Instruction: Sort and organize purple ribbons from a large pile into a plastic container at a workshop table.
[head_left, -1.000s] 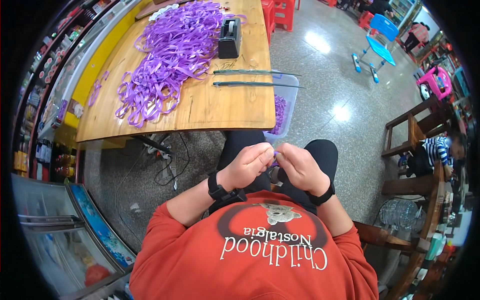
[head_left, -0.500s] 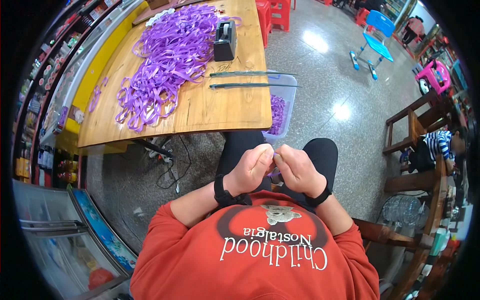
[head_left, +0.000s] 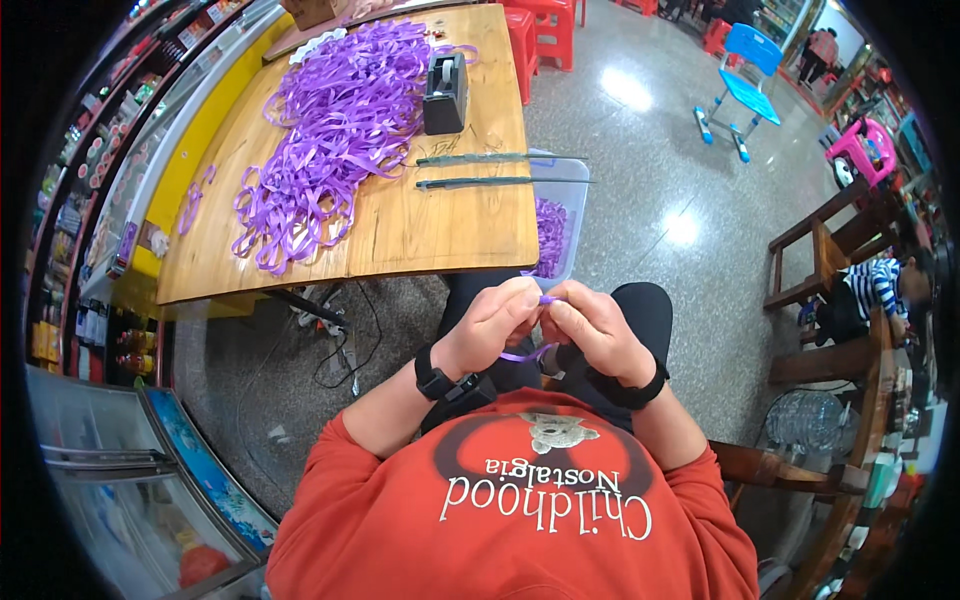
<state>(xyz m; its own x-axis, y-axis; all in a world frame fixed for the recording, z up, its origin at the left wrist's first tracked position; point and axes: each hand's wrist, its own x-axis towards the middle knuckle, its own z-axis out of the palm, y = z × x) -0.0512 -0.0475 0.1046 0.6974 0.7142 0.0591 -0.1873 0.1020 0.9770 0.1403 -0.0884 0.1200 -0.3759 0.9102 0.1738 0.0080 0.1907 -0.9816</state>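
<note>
My left hand point(head_left: 497, 322) and my right hand point(head_left: 597, 327) meet above my lap, fingers closed on one purple ribbon point(head_left: 527, 356). A short bit of it shows between the fingertips, and a loop hangs below the hands; the rest is hidden in my fingers. On the wooden table point(head_left: 440, 235) ahead lies a big heap of purple ribbon loops point(head_left: 340, 130). A black tape dispenser point(head_left: 445, 95) stands beside the heap. Two thin dark rods point(head_left: 475, 182) lie across the table's right edge. Below that edge, a translucent plastic bin point(head_left: 572, 215) holds more purple ribbon pieces.
A blue chair point(head_left: 748, 85) and red stools point(head_left: 550, 30) stand on the grey floor beyond. Shelves of goods and a glass-topped freezer point(head_left: 110, 440) line the left. At right are wooden chairs point(head_left: 825, 260), and a person in a striped top point(head_left: 875, 290) sits there.
My fingertips have shifted and my hands have turned slightly, so the purple ribbon now shows between them and hangs in a loop below. The view has tilted slightly.
</note>
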